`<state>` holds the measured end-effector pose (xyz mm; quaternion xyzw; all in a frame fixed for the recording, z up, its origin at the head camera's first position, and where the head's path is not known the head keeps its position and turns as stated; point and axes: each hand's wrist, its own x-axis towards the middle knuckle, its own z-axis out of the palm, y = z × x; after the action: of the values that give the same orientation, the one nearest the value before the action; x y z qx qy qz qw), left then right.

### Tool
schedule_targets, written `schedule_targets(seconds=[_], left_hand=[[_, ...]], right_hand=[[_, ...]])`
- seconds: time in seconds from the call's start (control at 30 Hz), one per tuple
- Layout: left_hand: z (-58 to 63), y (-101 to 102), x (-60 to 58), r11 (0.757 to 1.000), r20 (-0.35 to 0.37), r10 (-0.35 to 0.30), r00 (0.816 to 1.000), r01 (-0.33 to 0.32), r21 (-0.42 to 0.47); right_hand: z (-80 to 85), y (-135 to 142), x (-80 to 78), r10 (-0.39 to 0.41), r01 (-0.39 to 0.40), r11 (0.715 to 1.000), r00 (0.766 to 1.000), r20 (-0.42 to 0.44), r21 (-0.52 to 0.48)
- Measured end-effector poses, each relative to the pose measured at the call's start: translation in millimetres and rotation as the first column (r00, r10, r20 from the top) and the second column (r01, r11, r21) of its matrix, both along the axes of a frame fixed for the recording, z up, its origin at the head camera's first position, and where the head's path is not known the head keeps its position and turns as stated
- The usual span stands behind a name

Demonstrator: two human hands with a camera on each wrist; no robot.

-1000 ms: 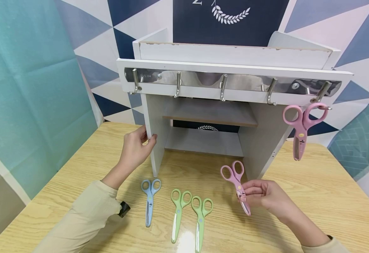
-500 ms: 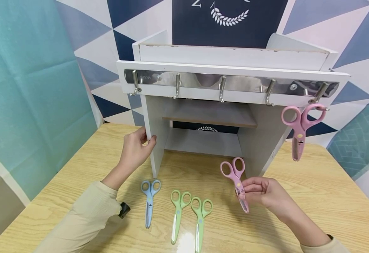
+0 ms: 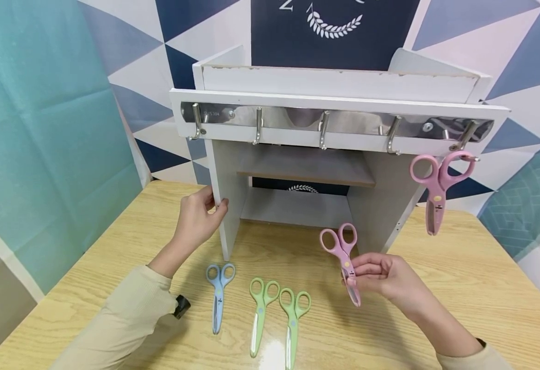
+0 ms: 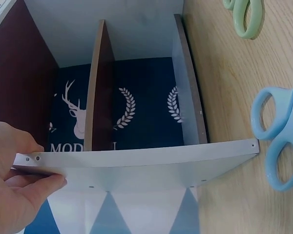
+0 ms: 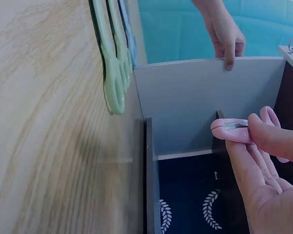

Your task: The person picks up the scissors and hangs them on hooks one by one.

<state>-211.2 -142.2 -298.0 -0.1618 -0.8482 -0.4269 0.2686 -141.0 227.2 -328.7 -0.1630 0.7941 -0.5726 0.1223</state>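
Note:
My right hand [image 3: 385, 280] pinches a pair of pink scissors [image 3: 345, 257] by the blades, handle loops pointing up and away, above the table in front of the shelf. In the right wrist view, thumb and fingers close on the pink scissors [image 5: 234, 131] near the blade end. My left hand [image 3: 198, 216] grips the front edge of the left side panel of a white shelf unit [image 3: 219, 205]; the left wrist view shows thumb and fingers on either side of that panel [image 4: 136, 157]. Another pair of pink scissors [image 3: 436, 192] hangs by one loop from the rightmost hook [image 3: 468, 136].
Blue scissors [image 3: 219, 298] and two pairs of green scissors [image 3: 260, 313] lie on the wooden table [image 3: 126, 236] in front of the shelf. A metal rail [image 3: 293, 117] with several hooks runs across its upper front. A teal curtain [image 3: 52, 128] hangs at left.
My right hand has raised the pink scissors slightly and moved them a little away from me, towards the shelf. The left hand stays on the side panel.

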Motion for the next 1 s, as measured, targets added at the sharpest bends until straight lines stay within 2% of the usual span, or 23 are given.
schedule_targets(seconds=[0.43,1.0], left_hand=[[-0.3,0,1.4,1.000,0.002,-0.004,1.000,0.004,-0.006],[0.2,-1,1.1,1.000,0.000,-0.004,1.000,0.004,-0.017]], right_hand=[[10.0,-4,1.2,-0.020,0.020,0.999,1.000,-0.006,-0.040],[20.7,-4,5.4,-0.040,0.036,0.997,0.998,-0.056,-0.067]])
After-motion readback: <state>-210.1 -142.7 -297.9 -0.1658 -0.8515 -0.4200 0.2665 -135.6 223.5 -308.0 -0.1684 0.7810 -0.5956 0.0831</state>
